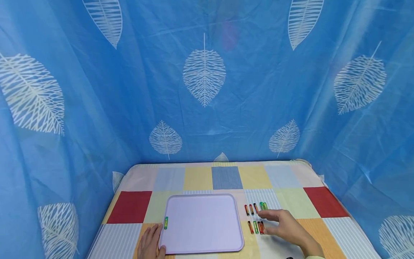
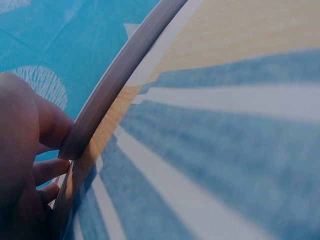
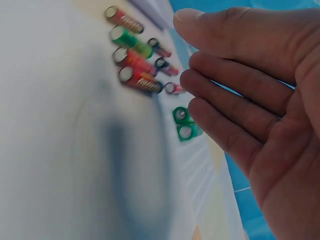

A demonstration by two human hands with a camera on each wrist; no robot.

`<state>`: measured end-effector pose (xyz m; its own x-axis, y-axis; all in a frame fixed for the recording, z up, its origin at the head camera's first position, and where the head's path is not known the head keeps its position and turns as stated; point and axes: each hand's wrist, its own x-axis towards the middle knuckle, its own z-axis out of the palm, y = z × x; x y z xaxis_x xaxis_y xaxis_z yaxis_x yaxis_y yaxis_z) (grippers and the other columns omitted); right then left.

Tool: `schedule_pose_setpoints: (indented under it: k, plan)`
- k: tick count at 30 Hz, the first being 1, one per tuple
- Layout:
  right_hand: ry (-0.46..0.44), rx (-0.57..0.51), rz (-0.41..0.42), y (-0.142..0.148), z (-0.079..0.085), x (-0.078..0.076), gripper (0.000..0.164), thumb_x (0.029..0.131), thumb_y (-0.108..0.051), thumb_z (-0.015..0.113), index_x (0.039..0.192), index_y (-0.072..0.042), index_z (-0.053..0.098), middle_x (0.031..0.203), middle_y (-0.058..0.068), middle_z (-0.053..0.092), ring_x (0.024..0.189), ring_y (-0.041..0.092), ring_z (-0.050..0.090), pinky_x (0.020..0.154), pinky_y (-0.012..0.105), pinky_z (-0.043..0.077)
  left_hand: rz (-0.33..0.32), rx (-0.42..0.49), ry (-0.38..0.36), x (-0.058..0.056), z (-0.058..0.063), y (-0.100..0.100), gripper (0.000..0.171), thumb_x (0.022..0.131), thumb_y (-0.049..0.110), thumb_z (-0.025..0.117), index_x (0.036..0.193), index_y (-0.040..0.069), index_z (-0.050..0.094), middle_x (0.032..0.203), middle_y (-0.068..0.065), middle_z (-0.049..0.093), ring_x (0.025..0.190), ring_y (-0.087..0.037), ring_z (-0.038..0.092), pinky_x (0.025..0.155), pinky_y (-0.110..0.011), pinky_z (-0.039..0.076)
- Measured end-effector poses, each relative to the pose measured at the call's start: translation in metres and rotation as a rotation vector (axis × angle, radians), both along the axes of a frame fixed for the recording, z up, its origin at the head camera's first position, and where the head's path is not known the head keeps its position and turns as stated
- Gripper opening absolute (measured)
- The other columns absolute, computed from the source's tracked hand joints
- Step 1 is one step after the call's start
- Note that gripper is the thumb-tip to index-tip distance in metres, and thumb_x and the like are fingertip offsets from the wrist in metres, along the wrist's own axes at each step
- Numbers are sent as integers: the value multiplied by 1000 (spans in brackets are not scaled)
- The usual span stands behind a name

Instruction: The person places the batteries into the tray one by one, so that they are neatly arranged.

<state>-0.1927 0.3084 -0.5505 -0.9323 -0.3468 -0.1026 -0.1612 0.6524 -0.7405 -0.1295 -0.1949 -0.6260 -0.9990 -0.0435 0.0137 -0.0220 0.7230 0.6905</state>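
A pale lilac tray lies flat on the patchwork cloth. One green battery is on it, beside the left rim. My left hand holds the tray's front left corner, thumb against the front edge and fingers along the left side. To the right of the tray, several small batteries stand in two loose rows. The back row has red-and-black batteries and green ones; the front row has red ones around a green one. My right hand hovers beside them, fingers extended, thumb apart, holding nothing.
The patchwork cloth covers the table. Blue curtains with white leaf prints enclose it at the back and on both sides. A small dark object shows at the bottom edge, near the right wrist.
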Motion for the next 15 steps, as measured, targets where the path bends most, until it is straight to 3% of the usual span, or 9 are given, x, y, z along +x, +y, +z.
schedule_pose_setpoints:
  k: [5,13,15]
  plan:
    - [19,61,10,4,-4,0,55,84,-17,92,137,-15,77,138,3,77,127,23,73,102,22,59,9,0,2,-1,2,1,68,92,9,65,158,0,53,162,-29,49,154,-56,30,121,-83,22]
    - [14,114,-47,-2,-15,5,60,81,-24,96,138,-19,77,139,1,76,130,27,69,106,29,60,-5,-1,3,0,0,-1,67,92,10,65,157,-1,54,161,-29,50,153,-57,31,120,-84,23]
    - [19,116,-65,-3,-18,7,60,82,-24,96,138,-19,77,138,1,77,129,26,70,107,36,62,-11,-4,16,0,0,-2,66,92,10,65,156,-1,54,160,-29,51,152,-57,32,119,-85,24]
